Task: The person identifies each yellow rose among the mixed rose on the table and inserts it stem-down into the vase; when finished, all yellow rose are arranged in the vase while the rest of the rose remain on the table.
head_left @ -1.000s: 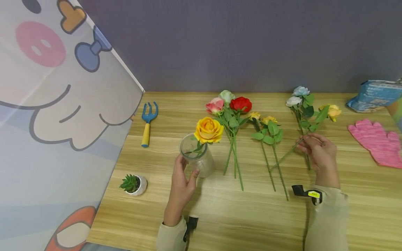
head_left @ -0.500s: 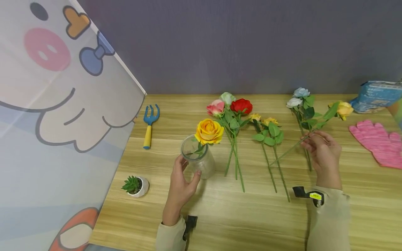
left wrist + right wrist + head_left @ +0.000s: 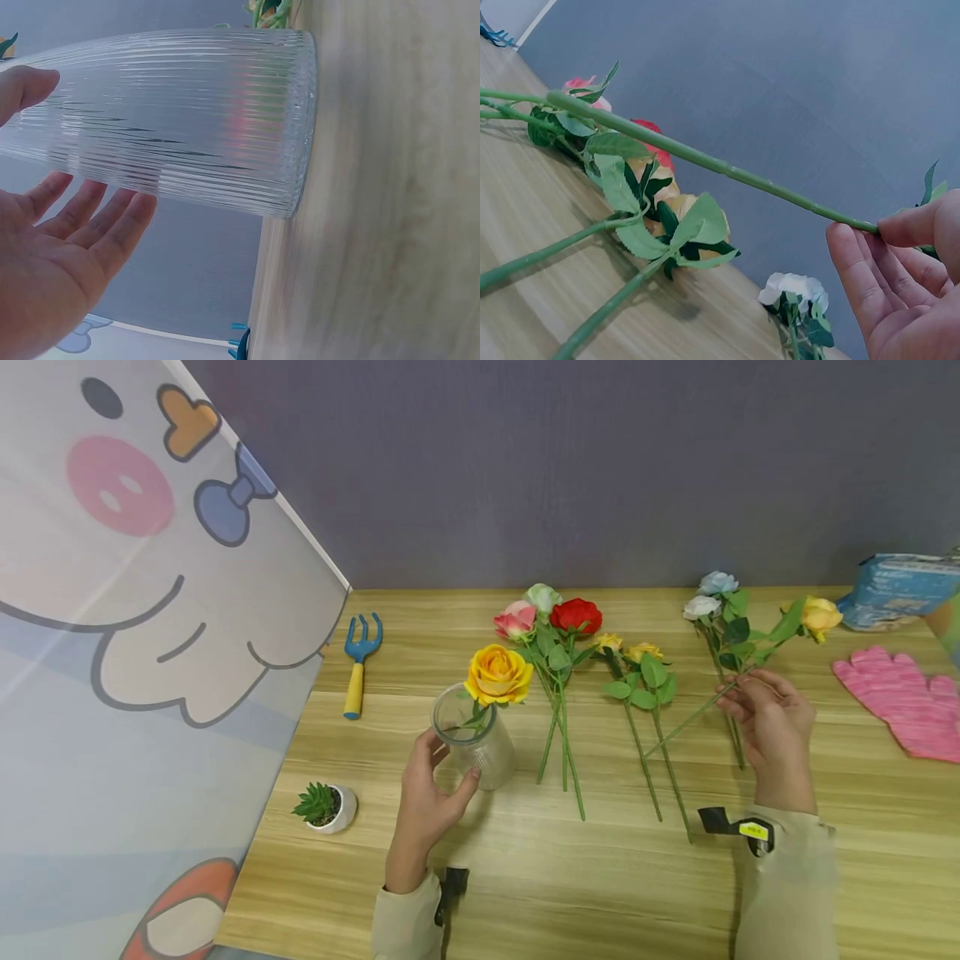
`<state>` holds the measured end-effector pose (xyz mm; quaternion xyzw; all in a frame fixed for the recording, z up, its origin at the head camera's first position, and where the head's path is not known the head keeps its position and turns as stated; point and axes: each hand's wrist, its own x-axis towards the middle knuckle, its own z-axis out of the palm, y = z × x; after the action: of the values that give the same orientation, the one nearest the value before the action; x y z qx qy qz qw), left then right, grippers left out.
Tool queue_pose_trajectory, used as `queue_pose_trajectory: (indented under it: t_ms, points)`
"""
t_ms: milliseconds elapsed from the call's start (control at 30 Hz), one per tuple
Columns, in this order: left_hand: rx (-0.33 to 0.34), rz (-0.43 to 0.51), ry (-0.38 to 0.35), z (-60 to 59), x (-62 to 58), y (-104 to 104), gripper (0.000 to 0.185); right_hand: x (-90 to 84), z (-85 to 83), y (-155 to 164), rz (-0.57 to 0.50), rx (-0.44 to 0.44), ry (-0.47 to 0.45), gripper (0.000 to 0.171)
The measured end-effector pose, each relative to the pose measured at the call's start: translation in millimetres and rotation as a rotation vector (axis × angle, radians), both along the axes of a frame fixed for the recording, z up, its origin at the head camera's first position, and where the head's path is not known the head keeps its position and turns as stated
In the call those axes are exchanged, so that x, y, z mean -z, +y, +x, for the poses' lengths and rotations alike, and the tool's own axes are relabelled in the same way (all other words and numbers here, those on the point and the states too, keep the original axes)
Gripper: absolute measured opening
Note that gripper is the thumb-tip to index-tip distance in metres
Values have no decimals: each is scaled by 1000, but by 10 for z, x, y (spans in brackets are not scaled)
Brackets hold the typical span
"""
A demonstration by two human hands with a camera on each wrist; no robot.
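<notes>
My left hand point(image 3: 427, 802) holds the ribbed clear glass vase point(image 3: 489, 762) around its side, thumb opposite the fingers. An orange-yellow rose point(image 3: 498, 675) stands in the vase, its bloom above the rim. In the left wrist view, the vase point(image 3: 195, 120) stands on the wooden table. On the right, my right hand point(image 3: 776, 735) pinches the stem of a yellow rose point(image 3: 821, 617) between thumb and fingers. Its bare stem point(image 3: 705, 160) slants left above two yellow roses point(image 3: 647, 653) lying on the table. A white rose point(image 3: 701, 607) and a blue rose point(image 3: 717, 582) lie behind that hand.
Red point(image 3: 576, 615), pink point(image 3: 516, 620) and pale green roses lie between the vase and the yellow ones. A blue-and-yellow hand fork point(image 3: 363, 650) and potted succulent point(image 3: 322, 806) sit left. Pink glove point(image 3: 903, 702) and blue bag point(image 3: 896, 593) are far right, before a grey wall.
My right hand has moved slightly right with the yellow rose, whose bloom swung right and up. The left hand stays on the vase. The head view has shifted a little.
</notes>
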<state>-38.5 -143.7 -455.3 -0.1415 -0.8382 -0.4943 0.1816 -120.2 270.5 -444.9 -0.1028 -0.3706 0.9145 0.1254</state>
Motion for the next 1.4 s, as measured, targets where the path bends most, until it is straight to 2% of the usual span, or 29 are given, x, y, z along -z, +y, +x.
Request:
queue_pose_trajectory:
  t_ms: [333,667,1100,1267,1400]
  points:
    - [-6,3,6,-6,29,-6,68,-126,37,-37,-26,51,22,9]
    - [-5,9,10,-13,37,-17,68,-243,37,-108,-100,109,57,9]
    - [-18,22,-11,-24,41,-8,66,-444,84,-345,-117,251,147,8]
    - [-22,23,-15,-21,41,1,66,-517,115,-432,-95,268,216,7]
    - [-27,23,-26,-20,25,10,66,-572,139,-478,-99,277,233,7]
